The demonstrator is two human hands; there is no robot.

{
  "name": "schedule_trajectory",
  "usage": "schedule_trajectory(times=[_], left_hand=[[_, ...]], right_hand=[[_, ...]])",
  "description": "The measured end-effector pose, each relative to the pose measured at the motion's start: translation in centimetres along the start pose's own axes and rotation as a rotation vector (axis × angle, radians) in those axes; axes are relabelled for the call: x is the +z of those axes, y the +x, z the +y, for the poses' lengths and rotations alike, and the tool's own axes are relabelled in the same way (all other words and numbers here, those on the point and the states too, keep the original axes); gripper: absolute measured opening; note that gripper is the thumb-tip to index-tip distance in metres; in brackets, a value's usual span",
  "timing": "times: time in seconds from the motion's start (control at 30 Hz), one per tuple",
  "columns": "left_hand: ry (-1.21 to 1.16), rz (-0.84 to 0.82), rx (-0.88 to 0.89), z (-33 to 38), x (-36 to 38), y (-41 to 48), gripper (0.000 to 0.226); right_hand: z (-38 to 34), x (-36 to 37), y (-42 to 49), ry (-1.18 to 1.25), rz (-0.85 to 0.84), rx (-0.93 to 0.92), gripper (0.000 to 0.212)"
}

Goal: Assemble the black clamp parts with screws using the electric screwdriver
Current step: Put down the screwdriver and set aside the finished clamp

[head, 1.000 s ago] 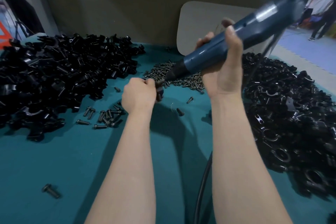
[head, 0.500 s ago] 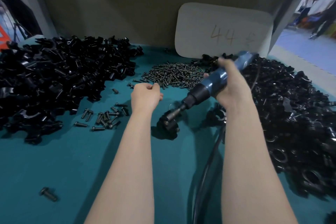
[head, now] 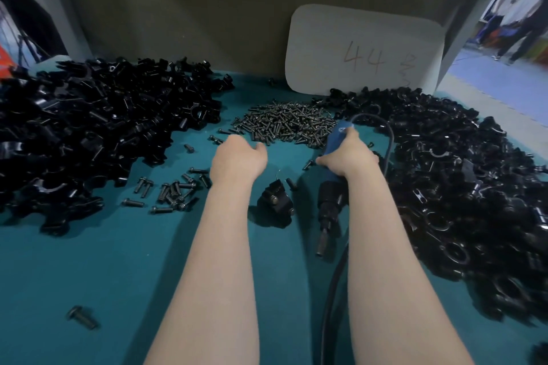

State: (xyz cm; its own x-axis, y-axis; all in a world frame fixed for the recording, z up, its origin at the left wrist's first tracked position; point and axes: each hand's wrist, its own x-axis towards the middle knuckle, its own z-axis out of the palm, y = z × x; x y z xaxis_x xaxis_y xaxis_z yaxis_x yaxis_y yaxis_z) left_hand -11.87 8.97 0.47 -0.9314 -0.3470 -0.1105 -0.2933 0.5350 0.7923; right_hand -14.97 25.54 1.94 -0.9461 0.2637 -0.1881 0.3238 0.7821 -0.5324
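Desk: the teal cloth-covered desk [head: 118,275] carries everything in view.
Left heap: a big heap of loose black plastic clamp parts [head: 89,133] fills the far left of the desk.
Right heap: a second heap of black clamp pieces [head: 459,187] runs down the right side from far to near.
Card: a white rounded card [head: 364,50] marked "44" leans upright at the far edge, behind the right heap.
Screw pile: a mound of small dark metal screws [head: 284,124] lies far centre, between the two heaps.
Screwdriver: the blue-bodied, black-nosed electric screwdriver [head: 329,195] lies right of centre, bit end pointing near; its black cable [head: 335,290] trails toward the near edge.
Right hand: the right hand [head: 350,154] wraps around the blue body of the electric screwdriver.
Left hand: the left hand [head: 237,157] hovers near the screw pile with its thumb out to the right; its fingers are hidden, so I cannot tell how they lie.
Assembled clamp: one black clamp with a screw in it [head: 275,201] sits on the desk between the forearms, apart from both hands.
Loose screws: a small scatter of screws [head: 175,190] lies just left of the left wrist.
Lone screw: a single dark screw [head: 81,317] lies near left.
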Motion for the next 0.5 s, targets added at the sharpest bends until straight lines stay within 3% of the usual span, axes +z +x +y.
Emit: schedule_trajectory(times=[0.13,0.23,0.4,0.5], left_hand=[[0.301,-0.291,-0.007,1.6,-1.6,-1.3,0.061],[0.424,-0.422,0.03,1.6,-1.6,-2.0,0.058],[0.384,-0.442,0.129,1.5,-1.3,-2.1,0.037],[0.13,-0.4,0.204,1.1,-1.2,-1.7,0.025]], right_hand=[[-0.2,0.1,0.3,-0.049,-0.009,-0.006,0.074],[-0.1,0.2,0.1,-0.008,0.019,-0.014,0.062],[-0.2,0.2,-0.1,0.033,0.033,-0.038,0.058],[-0.6,-0.2,-0.5,0.036,0.103,-0.059,0.055]])
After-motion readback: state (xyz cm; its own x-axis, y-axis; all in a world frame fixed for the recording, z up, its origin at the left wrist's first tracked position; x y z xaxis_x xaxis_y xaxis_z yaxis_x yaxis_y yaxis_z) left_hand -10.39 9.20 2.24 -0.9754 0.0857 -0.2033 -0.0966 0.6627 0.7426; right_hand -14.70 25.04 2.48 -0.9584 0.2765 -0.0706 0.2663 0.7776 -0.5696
